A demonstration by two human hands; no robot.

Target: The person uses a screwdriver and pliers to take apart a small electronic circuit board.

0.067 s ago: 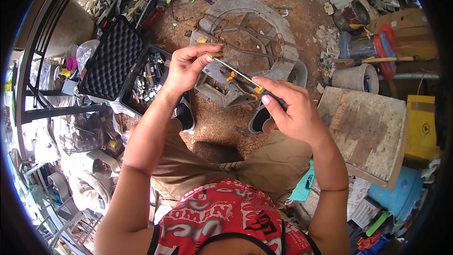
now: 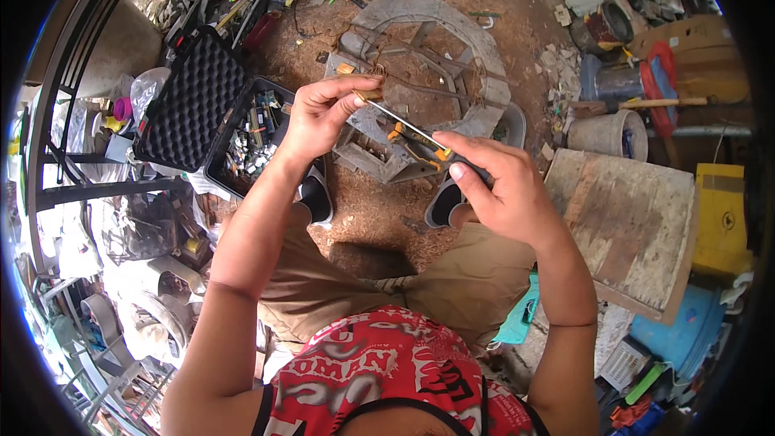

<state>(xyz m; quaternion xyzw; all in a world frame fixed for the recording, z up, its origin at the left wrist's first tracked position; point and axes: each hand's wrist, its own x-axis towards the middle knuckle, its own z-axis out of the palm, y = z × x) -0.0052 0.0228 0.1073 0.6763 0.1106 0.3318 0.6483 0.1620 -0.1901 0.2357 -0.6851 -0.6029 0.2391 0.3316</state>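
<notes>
In my left hand (image 2: pixel 323 117), thumb and fingers pinch a small brass-coloured piece (image 2: pixel 370 94); its exact kind is too small to make out. A screwdriver (image 2: pixel 408 125) is gripped in my right hand (image 2: pixel 504 186), which wraps its dark handle with a yellow collar. The thin metal shaft slants up to the left, and its tip meets the brass-coloured piece. Below the shaft, a black and orange hand tool (image 2: pixel 416 149) rests on a grey ring-shaped frame (image 2: pixel 484 52) on the floor; the right hand partly hides this tool.
To the left, an opened black case with a foam lid (image 2: pixel 190 97) holds many small metal parts. A worn wooden board (image 2: pixel 626 226) lies at the right, near a white bucket (image 2: pixel 609 133) and a blue container (image 2: pixel 682 327). A black metal rack (image 2: pixel 105 192) stands at the left.
</notes>
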